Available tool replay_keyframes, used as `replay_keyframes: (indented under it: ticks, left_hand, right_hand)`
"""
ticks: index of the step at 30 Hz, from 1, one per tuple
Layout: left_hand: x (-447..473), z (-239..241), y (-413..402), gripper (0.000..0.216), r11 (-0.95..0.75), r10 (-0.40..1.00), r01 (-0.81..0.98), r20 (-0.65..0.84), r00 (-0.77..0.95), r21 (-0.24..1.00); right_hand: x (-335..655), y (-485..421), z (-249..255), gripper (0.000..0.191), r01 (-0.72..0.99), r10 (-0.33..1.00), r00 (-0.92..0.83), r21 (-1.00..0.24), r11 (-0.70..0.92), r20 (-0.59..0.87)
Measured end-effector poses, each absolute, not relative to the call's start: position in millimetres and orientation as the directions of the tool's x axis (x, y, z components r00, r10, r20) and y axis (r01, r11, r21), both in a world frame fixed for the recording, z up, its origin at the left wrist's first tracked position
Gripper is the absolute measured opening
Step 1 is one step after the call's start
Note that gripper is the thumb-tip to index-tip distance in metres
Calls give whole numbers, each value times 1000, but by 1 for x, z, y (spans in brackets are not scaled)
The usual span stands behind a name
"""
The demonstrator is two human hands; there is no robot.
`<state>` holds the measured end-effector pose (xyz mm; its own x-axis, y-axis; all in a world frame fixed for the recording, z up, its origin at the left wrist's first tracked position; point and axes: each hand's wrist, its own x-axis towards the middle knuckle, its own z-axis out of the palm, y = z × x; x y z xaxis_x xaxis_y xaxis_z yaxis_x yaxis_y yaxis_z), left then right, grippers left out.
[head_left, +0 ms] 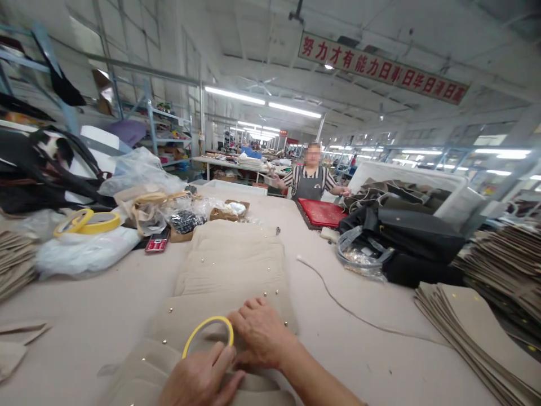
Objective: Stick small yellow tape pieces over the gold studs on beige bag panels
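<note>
A roll of yellow tape [211,320] stands on edge over the beige fabric panels [230,270], which lie in an overlapping row with small metal studs on them. My left hand [198,376] is closed around the near side of the roll, its thumb and fingers low over the closest panels. Just beyond and to the right, my right hand [262,334] rests on the panels with curled fingers. Its index finger is beside the roll's right rim. What is under its fingertips is hidden.
Two more yellow tape rolls [99,223] lie on a white plastic bundle at left, near a red phone [157,241]. A red pad [323,213], black bags [418,237] and stacked panels [477,327] occupy the right. A cord [350,310] crosses the table. A person [310,177] is opposite.
</note>
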<state>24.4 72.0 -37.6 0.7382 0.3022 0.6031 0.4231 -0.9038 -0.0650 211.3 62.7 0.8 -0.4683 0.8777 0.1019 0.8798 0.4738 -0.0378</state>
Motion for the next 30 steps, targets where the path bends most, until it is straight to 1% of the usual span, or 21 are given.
replay_keyframes:
  ticks: [3, 7, 10, 13, 17, 20, 23, 25, 27, 28, 30]
  left_hand:
    - [27, -36, 71, 14, -903, 281, 421, 624, 729, -85]
    - [30, -24, 63, 15, -913, 296, 405, 621, 726, -39]
    - [29, -17, 58, 14, -914, 315, 406, 603, 733, -16]
    - [26, -16, 57, 15, -906, 336, 423, 588, 736, -12]
    - [28, -26, 61, 18, -891, 363, 454, 568, 739, -22]
    - [34, -36, 65, 19, -882, 403, 470, 498, 768, -11]
    - [39, -41, 69, 18, -883, 434, 469, 416, 799, 21]
    - [41, -42, 72, 17, -893, 423, 448, 421, 802, 44]
    - [41, -41, 75, 16, -901, 412, 429, 454, 790, 70]
    - [41, -41, 76, 17, -902, 410, 422, 474, 779, 87]
    - [40, -41, 79, 18, -907, 408, 402, 501, 763, 125]
  right_hand:
    - [215, 63, -3, 71, 897, 894, -434, -36, 440, 109]
    - [218, 59, 1, 68, 899, 899, -420, -80, 430, 122]
    - [220, 58, 5, 74, 917, 919, -386, -76, 392, 78]
    - [222, 51, 7, 76, 957, 960, -279, -70, 280, 29]
    - [230, 37, 6, 66, 989, 995, -94, -116, 95, 15]
    - [243, 29, 2, 62, 976, 995, -34, -211, 54, 98]
    - [261, 21, -11, 52, 923, 977, 117, -382, -41, 177]
    - [272, 15, -23, 42, 841, 955, 237, -530, -109, 178]
    - [279, 10, -32, 35, 743, 936, 315, -653, -143, 154]
    - [280, 8, -36, 33, 699, 930, 343, -697, -159, 133]
    - [279, 7, -39, 32, 643, 920, 382, -739, -201, 82]
